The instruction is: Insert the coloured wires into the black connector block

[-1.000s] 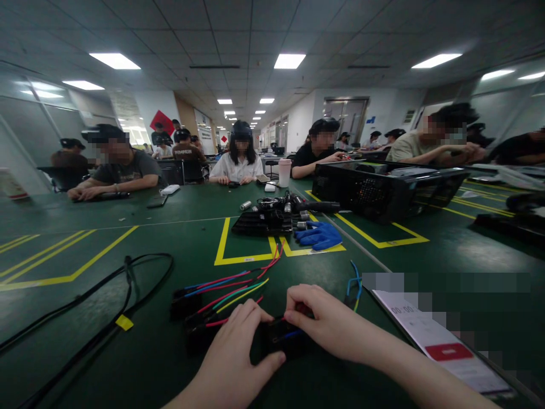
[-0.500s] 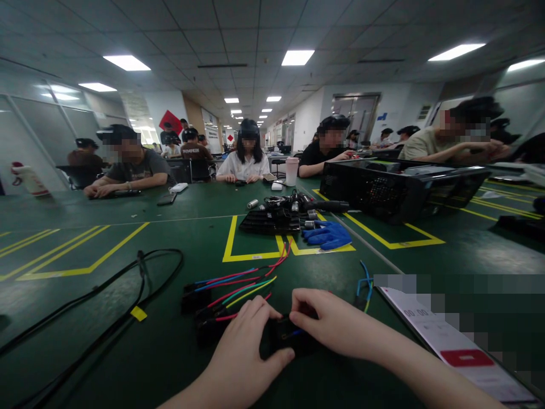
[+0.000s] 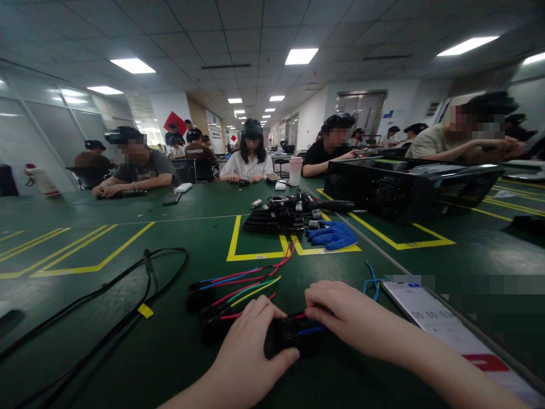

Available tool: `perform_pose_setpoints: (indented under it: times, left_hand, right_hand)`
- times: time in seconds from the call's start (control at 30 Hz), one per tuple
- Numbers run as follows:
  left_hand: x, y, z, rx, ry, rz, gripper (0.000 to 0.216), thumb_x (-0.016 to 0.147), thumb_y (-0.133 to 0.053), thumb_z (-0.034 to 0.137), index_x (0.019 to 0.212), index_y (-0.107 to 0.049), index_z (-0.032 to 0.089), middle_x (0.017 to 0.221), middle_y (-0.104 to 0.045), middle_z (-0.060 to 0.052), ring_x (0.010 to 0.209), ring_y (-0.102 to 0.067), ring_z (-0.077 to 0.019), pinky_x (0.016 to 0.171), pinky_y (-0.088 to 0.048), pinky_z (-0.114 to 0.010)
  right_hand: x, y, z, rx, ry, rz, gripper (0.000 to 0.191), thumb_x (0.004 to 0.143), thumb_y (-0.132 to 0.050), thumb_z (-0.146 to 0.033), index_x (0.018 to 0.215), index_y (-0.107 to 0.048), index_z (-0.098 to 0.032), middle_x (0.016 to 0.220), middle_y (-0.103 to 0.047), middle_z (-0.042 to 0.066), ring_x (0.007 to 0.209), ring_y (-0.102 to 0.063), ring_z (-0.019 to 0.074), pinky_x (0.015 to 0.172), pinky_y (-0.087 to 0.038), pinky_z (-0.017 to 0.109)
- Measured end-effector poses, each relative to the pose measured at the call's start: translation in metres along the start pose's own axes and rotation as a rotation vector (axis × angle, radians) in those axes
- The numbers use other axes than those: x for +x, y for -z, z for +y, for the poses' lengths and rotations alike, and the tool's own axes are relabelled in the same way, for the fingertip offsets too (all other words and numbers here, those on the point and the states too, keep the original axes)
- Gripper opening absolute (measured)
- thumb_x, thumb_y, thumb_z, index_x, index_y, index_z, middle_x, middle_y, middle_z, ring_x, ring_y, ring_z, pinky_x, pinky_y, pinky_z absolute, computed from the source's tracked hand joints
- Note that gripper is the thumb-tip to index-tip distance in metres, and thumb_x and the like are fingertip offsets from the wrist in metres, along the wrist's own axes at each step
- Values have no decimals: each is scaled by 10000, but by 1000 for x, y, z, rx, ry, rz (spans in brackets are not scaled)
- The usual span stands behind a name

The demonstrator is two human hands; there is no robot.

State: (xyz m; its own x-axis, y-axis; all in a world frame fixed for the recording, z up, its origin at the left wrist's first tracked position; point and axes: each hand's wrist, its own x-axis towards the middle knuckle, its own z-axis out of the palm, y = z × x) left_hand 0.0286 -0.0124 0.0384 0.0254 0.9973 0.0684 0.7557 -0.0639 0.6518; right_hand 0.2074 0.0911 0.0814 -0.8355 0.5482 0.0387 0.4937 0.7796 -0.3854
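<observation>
A small black block like a wire terminal (image 3: 298, 341) lies on the green table in front of me. My left hand (image 3: 242, 346) grips its left end between thumb and forefinger. At its far right side, the closed fingers of my right hand (image 3: 340, 309) pinch a red wire (image 3: 300, 316), whose far end they hide. A blue wire (image 3: 313, 330) also runs from the block, under my right hand. To the left of the block, two similar black blocks (image 3: 200, 295) carry red, blue, green and yellow wires (image 3: 251, 287).
Beyond lie a blue glove (image 3: 332, 234) and a pile of black tools and parts (image 3: 275, 220). A black computer case (image 3: 383, 190) stands farther right. A phone (image 3: 447, 329) lies by my right forearm, with loose blue wires (image 3: 373, 284) near it. A black cable (image 3: 147, 284) loops at left.
My right hand has shifted a little right, away from the block, uncovering more of the red and blue wires. My left hand stays on the block. The whole view has shifted slightly.
</observation>
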Motion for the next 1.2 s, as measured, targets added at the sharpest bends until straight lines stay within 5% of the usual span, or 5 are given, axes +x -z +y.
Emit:
perform_pose_setpoints:
  times: [1.2]
  left_hand:
    - [6, 2, 2, 40, 48, -90, 373, 699, -704, 257, 1035, -549, 212, 1116, -509, -45, 1082, -444, -263, 929, -368, -370]
  right_hand:
    - [-1, -15, 2, 62, -129, 107, 189, 875, -495, -187, 686, -499, -200, 752, -600, 8, 714, -555, 179, 617, -359, 276]
